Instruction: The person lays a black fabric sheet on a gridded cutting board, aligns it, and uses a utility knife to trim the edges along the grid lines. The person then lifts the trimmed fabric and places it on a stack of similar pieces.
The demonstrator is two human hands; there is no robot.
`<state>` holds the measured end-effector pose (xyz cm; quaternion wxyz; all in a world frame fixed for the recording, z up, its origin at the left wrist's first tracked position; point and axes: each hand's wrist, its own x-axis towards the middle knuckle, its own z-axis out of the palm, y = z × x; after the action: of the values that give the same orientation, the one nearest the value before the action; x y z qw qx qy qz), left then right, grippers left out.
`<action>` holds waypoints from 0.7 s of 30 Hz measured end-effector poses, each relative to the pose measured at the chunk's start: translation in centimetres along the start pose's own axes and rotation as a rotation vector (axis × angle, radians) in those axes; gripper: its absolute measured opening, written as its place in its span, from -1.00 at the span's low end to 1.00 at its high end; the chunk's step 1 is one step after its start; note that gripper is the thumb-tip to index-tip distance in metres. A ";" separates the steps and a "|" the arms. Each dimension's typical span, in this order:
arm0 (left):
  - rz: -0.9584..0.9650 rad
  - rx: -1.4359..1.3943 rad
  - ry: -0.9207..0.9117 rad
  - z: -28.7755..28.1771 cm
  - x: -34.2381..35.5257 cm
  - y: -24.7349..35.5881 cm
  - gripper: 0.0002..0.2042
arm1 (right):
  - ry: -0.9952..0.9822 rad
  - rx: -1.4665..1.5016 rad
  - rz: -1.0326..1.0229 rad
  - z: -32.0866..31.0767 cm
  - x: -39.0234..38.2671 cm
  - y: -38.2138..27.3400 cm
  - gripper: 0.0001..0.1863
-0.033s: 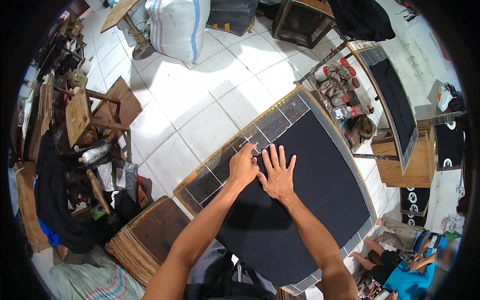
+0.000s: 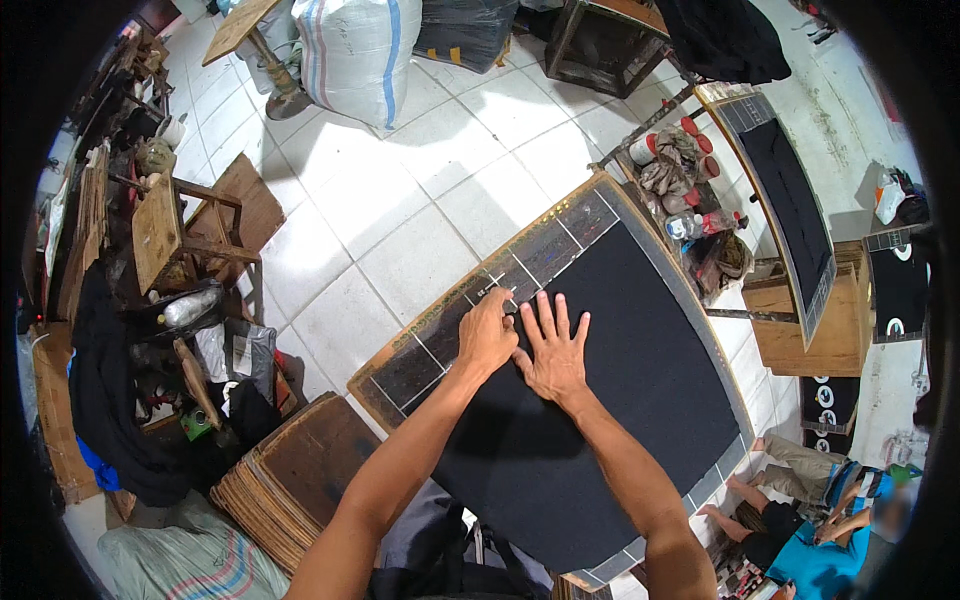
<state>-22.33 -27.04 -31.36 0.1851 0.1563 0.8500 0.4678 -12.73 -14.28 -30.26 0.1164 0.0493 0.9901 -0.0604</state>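
Note:
A black cloth panel (image 2: 640,370) lies flat on a board (image 2: 420,350) with a wooden rim and white guide lines. My left hand (image 2: 487,332) is closed at the panel's far edge. Its index finger and thumb pinch a small dark grey bit that looks like the cloth's edge; the fingers partly cover it. Just to the right, my right hand (image 2: 553,350) presses flat on the cloth with fingers spread, its thumb close to the left hand.
Left of the board stands a stack of thin brown boards (image 2: 310,455), with a wooden stool (image 2: 160,235) farther off. Bottles with red caps (image 2: 690,222) crowd a ledge past the board's right edge. Another cloth-covered board (image 2: 790,200) stands beyond. A person in a blue shirt (image 2: 825,550) sits at lower right.

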 end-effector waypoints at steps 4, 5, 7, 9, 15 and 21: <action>-0.013 0.009 0.014 -0.2 0.0 0.7 -0.63 | -0.040 0.003 -0.040 -0.5 -0.4 -0.3 -0.21; 0.014 -0.008 0.037 -0.2 -0.2 0.8 -0.63 | -0.035 0.001 -0.039 -0.5 -0.4 -0.3 -0.21; 0.026 -0.034 0.061 -0.3 -0.7 1.0 -0.63 | -0.039 -0.005 -0.031 -0.6 -0.4 -0.4 -0.20; -0.008 0.027 0.029 -0.4 -1.1 1.0 -0.63 | -0.041 -0.026 -0.021 -0.5 -0.4 -0.5 -0.19; -0.046 0.041 0.022 -0.5 -1.1 0.3 -0.63 | -0.014 0.033 -0.011 0.1 -0.6 -0.8 -0.18; -0.049 0.061 0.033 -0.5 -2.4 0.6 -0.63 | 0.002 0.006 -0.037 0.1 -0.9 -0.9 -0.21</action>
<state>-20.36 -28.19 -30.18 0.1778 0.1332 0.8703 0.4395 -11.98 -15.23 -30.01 0.1140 0.0314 0.9908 -0.0657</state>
